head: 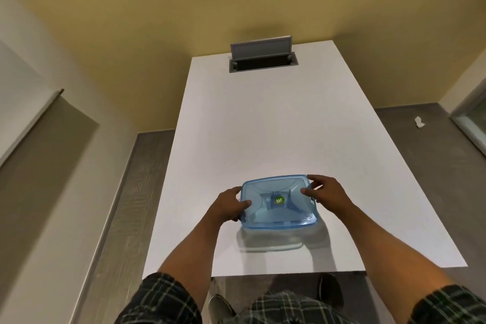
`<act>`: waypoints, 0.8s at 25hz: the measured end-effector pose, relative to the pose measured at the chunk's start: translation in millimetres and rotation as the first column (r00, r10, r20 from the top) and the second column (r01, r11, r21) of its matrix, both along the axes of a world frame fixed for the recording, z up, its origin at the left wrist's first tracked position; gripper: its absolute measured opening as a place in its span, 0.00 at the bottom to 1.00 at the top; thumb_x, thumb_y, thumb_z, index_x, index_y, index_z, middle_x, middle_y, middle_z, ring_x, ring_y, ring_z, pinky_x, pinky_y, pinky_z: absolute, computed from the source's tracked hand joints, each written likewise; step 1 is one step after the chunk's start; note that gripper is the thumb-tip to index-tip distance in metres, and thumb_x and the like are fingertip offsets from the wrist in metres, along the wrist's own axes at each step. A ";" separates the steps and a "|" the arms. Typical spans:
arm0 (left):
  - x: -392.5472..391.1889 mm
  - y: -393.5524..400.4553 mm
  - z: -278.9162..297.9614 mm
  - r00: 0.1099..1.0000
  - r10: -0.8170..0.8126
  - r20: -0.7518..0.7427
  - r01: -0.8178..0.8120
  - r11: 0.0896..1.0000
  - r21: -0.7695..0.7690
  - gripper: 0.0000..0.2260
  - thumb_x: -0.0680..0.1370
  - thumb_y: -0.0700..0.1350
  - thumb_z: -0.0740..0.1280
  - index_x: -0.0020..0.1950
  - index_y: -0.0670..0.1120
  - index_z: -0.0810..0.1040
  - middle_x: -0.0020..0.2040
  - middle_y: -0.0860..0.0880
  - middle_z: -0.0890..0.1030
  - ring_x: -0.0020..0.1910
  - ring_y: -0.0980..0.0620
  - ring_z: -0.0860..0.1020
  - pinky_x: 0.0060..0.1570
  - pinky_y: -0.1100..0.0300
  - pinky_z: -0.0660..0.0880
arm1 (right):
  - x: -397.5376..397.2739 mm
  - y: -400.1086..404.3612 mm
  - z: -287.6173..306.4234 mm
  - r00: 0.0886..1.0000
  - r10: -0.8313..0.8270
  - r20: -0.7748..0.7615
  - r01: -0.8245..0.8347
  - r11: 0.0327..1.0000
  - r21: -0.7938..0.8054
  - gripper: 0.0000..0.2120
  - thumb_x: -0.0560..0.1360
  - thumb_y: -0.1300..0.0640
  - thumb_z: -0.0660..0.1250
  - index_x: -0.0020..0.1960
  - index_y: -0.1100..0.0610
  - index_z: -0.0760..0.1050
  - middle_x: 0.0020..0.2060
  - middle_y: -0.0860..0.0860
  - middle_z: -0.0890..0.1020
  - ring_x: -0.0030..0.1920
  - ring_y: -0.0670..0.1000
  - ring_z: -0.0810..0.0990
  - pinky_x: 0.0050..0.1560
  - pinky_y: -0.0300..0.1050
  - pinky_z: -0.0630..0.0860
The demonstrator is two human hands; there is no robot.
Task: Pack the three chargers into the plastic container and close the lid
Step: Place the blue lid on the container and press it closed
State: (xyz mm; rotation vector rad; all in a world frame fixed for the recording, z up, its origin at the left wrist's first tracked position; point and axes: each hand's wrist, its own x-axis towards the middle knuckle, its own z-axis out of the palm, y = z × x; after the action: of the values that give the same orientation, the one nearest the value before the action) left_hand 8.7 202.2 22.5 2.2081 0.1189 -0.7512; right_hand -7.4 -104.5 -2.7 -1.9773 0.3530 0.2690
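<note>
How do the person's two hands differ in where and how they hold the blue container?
The left hand grips the short left end of the blue plastic container, thumb lying on the lid; the right hand grips the far right corner, fingers curled over the rim. The left hand sits nearer the person, the right hand farther up the white table. Both touch the lidded container at once.

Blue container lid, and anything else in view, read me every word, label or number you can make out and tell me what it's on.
Round green sticker at the middle of the blue lid: pale lettering, too blurred to read.
No other text, number or sign shows anywhere in view.
</note>
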 end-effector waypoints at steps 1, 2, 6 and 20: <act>-1.7 -2.4 1.5 0.998 -0.053 0.030 0.052 0.998 0.023 0.26 0.77 0.46 0.69 0.75 0.50 0.69 0.37 0.50 0.82 0.30 0.49 0.81 0.28 0.64 0.77 | -0.6 -0.2 -1.2 1.000 0.009 -0.009 -0.009 0.998 -0.054 0.27 0.69 0.53 0.79 0.67 0.55 0.77 0.46 0.53 0.84 0.41 0.50 0.82 0.42 0.41 0.73; -3.2 -4.2 3.4 0.993 -0.102 0.051 0.100 0.994 0.041 0.26 0.77 0.46 0.68 0.75 0.51 0.68 0.35 0.52 0.81 0.28 0.50 0.81 0.27 0.65 0.77 | -2.0 0.5 -2.1 1.000 0.020 -0.015 -0.021 0.995 -0.097 0.27 0.70 0.53 0.79 0.67 0.55 0.77 0.46 0.53 0.84 0.44 0.51 0.82 0.45 0.42 0.73; -0.9 -0.3 -0.4 0.980 -0.193 0.052 0.185 0.975 0.124 0.30 0.78 0.49 0.67 0.78 0.50 0.62 0.43 0.50 0.81 0.29 0.49 0.81 0.38 0.55 0.83 | -8.5 12.1 4.2 0.997 0.073 0.028 -0.066 0.976 -0.206 0.22 0.72 0.55 0.76 0.65 0.56 0.78 0.47 0.55 0.82 0.47 0.54 0.79 0.50 0.46 0.72; 5.2 2.3 -19.1 0.963 -0.264 -0.061 0.271 0.942 0.196 0.46 0.76 0.55 0.70 0.82 0.49 0.42 0.72 0.41 0.74 0.66 0.38 0.77 0.64 0.49 0.75 | 13.0 23.6 -5.6 0.994 0.079 -0.076 -0.103 0.915 -0.391 0.18 0.73 0.48 0.72 0.61 0.52 0.80 0.49 0.53 0.82 0.51 0.55 0.80 0.50 0.49 0.77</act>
State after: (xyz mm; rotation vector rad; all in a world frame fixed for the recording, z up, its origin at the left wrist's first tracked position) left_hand 13.9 204.6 3.4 2.4368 -0.0951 -0.9628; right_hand 5.6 -80.9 -8.3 -2.3926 0.3755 0.3367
